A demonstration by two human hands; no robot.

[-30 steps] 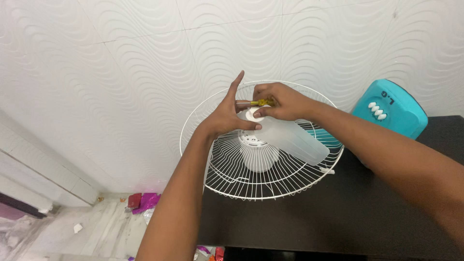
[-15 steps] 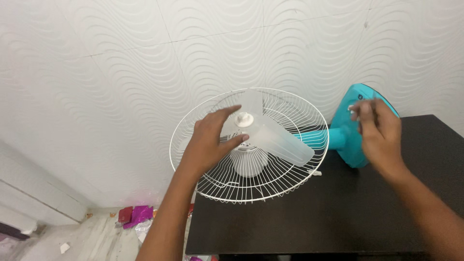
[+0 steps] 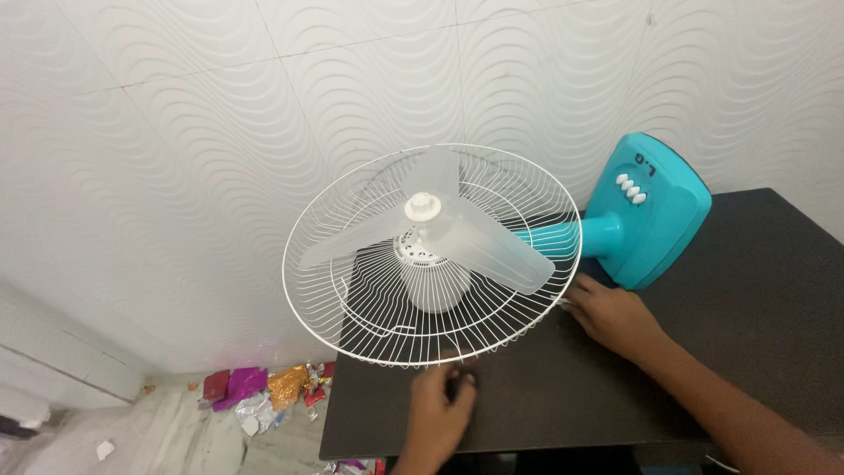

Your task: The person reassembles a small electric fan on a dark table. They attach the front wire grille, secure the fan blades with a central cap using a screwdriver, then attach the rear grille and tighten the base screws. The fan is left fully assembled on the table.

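Observation:
A fan lies on a dark table (image 3: 703,352). It has a white wire guard (image 3: 352,325), translucent blades (image 3: 492,251), a white hub cap (image 3: 423,208) and a teal base (image 3: 655,224) with white buttons. My left hand (image 3: 442,406) is blurred at the table's front edge, its fingers curled up onto the guard's lowest rim. My right hand (image 3: 617,317) lies on the table at the guard's right rim. Its fingertips reach a small white clip (image 3: 565,304) under the rim and are partly hidden there.
A white wave-patterned wall (image 3: 220,132) stands close behind the fan. Crumpled foil wrappers (image 3: 264,387) lie on the floor at lower left. The guard overhangs the table's left edge.
My left hand dropped from the hub to the guard's lower rim. My right hand came off the hub, where it held a small yellow tool, swung right, then down to the right rim.

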